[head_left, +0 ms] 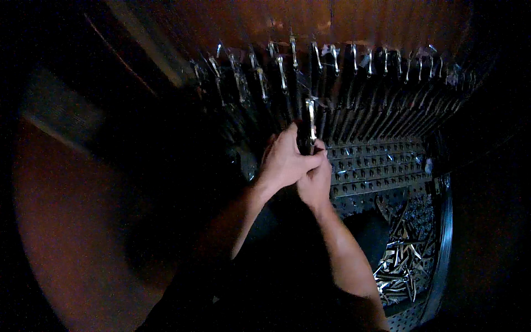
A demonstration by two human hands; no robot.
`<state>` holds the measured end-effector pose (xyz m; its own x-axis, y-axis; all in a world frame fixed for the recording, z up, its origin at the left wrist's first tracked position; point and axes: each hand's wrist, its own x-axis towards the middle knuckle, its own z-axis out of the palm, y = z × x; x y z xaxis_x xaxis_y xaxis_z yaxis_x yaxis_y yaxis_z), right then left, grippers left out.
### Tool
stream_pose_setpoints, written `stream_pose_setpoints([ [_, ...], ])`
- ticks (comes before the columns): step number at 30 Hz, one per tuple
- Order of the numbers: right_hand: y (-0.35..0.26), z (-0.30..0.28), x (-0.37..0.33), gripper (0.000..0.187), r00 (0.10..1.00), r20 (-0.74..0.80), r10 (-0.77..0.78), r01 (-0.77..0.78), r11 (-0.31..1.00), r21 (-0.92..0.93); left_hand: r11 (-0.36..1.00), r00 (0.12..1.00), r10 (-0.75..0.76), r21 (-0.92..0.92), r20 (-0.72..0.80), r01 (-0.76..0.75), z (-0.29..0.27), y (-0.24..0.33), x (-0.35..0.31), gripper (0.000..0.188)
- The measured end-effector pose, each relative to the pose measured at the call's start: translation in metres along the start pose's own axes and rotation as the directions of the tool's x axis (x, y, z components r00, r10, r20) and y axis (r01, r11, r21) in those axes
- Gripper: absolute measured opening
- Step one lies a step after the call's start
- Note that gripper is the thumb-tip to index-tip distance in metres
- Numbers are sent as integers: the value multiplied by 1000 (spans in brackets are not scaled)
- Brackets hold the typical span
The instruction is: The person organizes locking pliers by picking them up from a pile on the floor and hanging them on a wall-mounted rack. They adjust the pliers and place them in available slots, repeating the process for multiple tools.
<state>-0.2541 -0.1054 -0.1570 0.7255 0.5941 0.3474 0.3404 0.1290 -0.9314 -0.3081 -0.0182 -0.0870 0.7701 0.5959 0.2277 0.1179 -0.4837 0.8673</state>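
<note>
A slim, shiny metal piece with a hooked-looking top (pixel 311 119) stands upright in the middle of the head view, on a dark stem. My left hand (pixel 283 161) is closed about its lower part, with the thumb crossing toward the right. Pressed against it from below and to the right, my right hand (pixel 316 180) is closed on the same stem, fingertips just under the bright part. The fingers overlap, so the exact grip is hidden. Beyond my hands runs a row of similar shiny metal pieces (pixel 281 74) on dark slanting stems.
Rows of small dark pegs fill a metal rack (pixel 381 166) to the right of my hands. A heap of loose shiny metal pieces (pixel 402 263) lies at lower right, beside a curved metal edge (pixel 442 243). A brownish panel (pixel 354 19) rises at the back. Darkness hides much at left.
</note>
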Motion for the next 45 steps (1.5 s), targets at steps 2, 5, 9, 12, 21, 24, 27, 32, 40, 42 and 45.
stream_pose_setpoints([
  [2,1,1,-9,42,984,-64,-165,159,984,-84,1000,1000,6,26,30,-7,1,0,-2,50],
  [5,-9,-2,-21,43,998,-43,-52,51,998,-31,996,993,-56,-60,100,62,6,-2,-7,45],
  [9,-19,-5,-32,45,998,-46,-30,31,999,18,993,986,-35,-106,165,53,5,8,-14,44],
  [12,-22,-7,-34,47,995,-49,-88,82,989,-122,986,982,-7,-162,187,38,4,11,-16,47],
  [21,-16,-6,-28,36,989,-145,29,-34,999,-32,968,981,58,-250,187,-10,7,1,-16,45],
  [24,-23,-3,-25,37,992,-84,93,-87,994,65,942,992,28,-334,124,15,10,-5,-19,43],
  [27,-26,-7,-25,43,993,-49,103,-105,994,-39,959,997,36,-282,67,-16,12,-5,-22,39],
  [32,-10,-7,-15,39,1000,-11,-17,16,999,-40,987,994,92,-134,62,-83,11,0,-14,36],
  [40,-66,-23,-15,37,959,122,257,-262,965,30,997,999,24,78,-49,-20,-13,21,-33,26],
  [42,-51,-15,-12,36,983,60,176,-166,976,-139,985,997,-20,169,-75,33,-14,25,-23,28],
  [45,-18,6,-14,36,993,85,82,-54,956,-288,969,996,16,249,-91,7,-15,12,-18,30],
])
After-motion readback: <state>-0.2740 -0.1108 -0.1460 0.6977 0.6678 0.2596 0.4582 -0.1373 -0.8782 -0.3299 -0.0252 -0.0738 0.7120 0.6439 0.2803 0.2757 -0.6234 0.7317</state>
